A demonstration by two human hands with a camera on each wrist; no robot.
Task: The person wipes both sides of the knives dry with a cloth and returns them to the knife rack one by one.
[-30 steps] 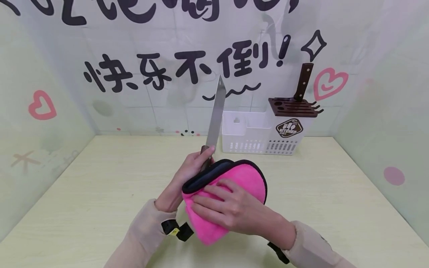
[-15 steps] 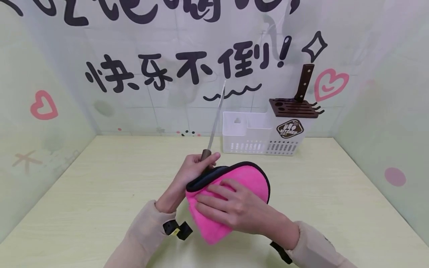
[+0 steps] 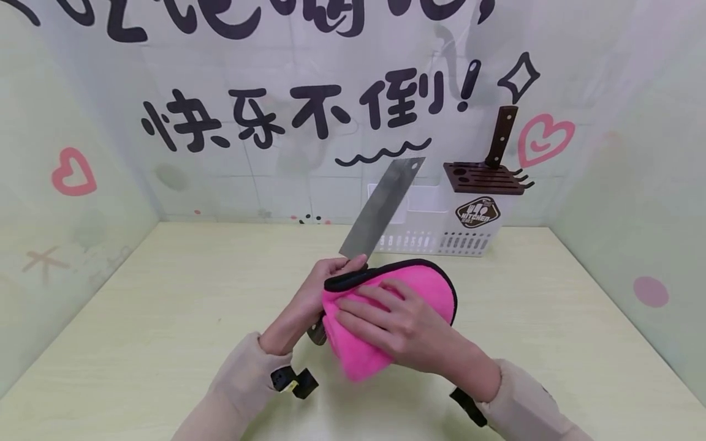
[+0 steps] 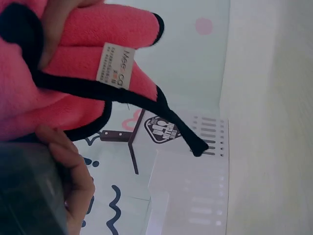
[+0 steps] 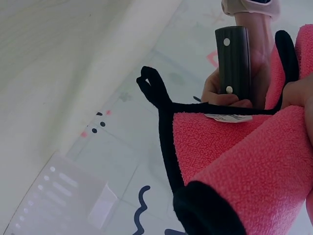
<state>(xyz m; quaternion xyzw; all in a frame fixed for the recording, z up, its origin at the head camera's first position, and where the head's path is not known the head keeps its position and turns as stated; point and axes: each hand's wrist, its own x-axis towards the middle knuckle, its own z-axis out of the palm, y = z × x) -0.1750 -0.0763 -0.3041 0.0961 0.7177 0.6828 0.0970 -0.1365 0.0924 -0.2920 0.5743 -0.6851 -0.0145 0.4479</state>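
My left hand (image 3: 320,288) grips the dark riveted handle (image 5: 234,63) of a cleaver. Its broad steel blade (image 3: 380,205), with a small hole near the tip corner, points up and to the right in the head view. My right hand (image 3: 397,321) holds a bunched pink towel (image 3: 361,361) with black edging, its fingers spread over the near side. The towel lies right against the left hand and hides part of the handle. In the left wrist view a white label (image 4: 115,66) hangs at the towel's edge, and a loop sticks out at one corner.
A white holder (image 3: 469,242) with side slots and a brown slotted top stands against the back wall, behind the blade. A brown riveted handle (image 3: 501,138) rises from that top. Underneath is a pale wooden table (image 3: 193,306), with printed walls at the back and sides.
The cleaver has turned from edge-on to showing its flat side, and its tip has swung right and down. The towel and right hand have shifted slightly right and up.
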